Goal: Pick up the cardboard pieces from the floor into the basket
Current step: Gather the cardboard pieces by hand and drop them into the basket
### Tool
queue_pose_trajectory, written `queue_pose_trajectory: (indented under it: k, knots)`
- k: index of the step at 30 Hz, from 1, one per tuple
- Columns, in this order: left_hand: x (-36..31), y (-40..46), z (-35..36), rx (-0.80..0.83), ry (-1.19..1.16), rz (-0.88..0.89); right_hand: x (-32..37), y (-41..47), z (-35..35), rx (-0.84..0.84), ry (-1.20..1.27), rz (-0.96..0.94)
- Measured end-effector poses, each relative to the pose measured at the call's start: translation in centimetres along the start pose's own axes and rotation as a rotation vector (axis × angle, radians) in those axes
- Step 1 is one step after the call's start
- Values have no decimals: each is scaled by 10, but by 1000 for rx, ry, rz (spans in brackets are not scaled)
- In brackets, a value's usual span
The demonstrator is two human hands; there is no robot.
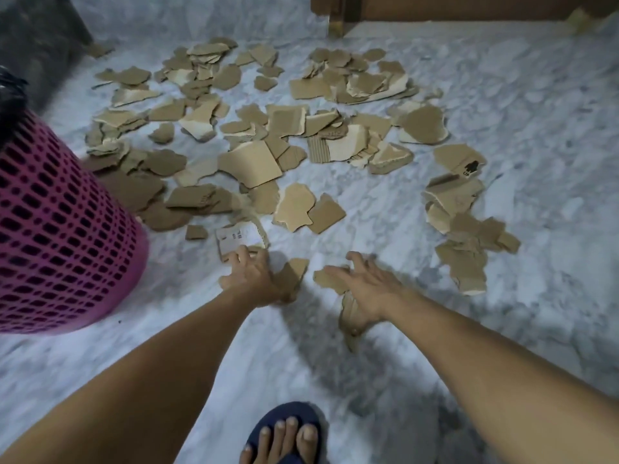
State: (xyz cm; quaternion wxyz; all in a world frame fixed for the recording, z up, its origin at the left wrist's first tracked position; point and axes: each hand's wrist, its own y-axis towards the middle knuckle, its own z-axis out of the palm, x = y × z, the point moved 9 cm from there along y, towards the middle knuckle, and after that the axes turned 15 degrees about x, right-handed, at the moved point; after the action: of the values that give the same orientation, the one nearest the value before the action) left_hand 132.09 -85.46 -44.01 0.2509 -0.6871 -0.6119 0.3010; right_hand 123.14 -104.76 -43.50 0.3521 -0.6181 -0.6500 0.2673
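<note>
Torn cardboard pieces [258,162] lie scattered across the middle of the marble floor [536,128], the pink basket [60,236] standing at their left edge, near enough to drop scraps into. The left hand [249,274] pinches a brown scrap [293,271] beside a white-faced piece [239,236]. The right hand [363,283], fingers spread and loose, reaches over another scrap [330,279], apparently to gather it.

left arm bare, stretched forward and down | left hand [249,274] low, back up, fingers curled — whether they grip anything cannot be told | right arm bare, stretched forward from lower right | right hand [366,284] low, palm down, fingers spread and relaxed — holding nothing | right foot [284,437] in slipper, bottom edge
</note>
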Motion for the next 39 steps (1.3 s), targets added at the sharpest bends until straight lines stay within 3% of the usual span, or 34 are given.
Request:
queue_pose_trajectory:
  k: [3, 8, 12, 15, 18, 20, 23, 28, 32, 35, 39]
  knots:
    - [-7, 0, 0, -45, -34, -55, 1, 5, -3, -55, 29, -28]
    - [-28, 14, 4, 21, -192, 80, -2, 8, -5, -130, 102, -71]
    - [-43, 12, -17, -76, -298, 201, -12, 9, -11, -185, 184, -65]
    - [-38, 14, -39, -179, -368, 212, -30, 8, -22, -287, 210, 53]
    - [-24, 26, -56, -288, -202, 120, -58, 4, -34, -377, 207, 242]
    - [-10, 34, -57, -270, -138, -13, -83, -1, -38, -420, 275, 311]
    - [8, 41, -47, -178, -243, -168, -127, -28, -39, -493, 474, 424]
    - [16, 54, -39, -143, -386, -259, -212, -43, -3, -451, 945, 758]
    - [15, 57, -41, -155, -381, -367, -266, -4, 31, -448, 1231, 747]
    - [4, 58, -46, -168, -340, -373, -238, 0, 8, -374, 1140, 746]
    - [-9, 61, -48, -186, -383, -332, -156, 1, -32, -207, 830, 569]
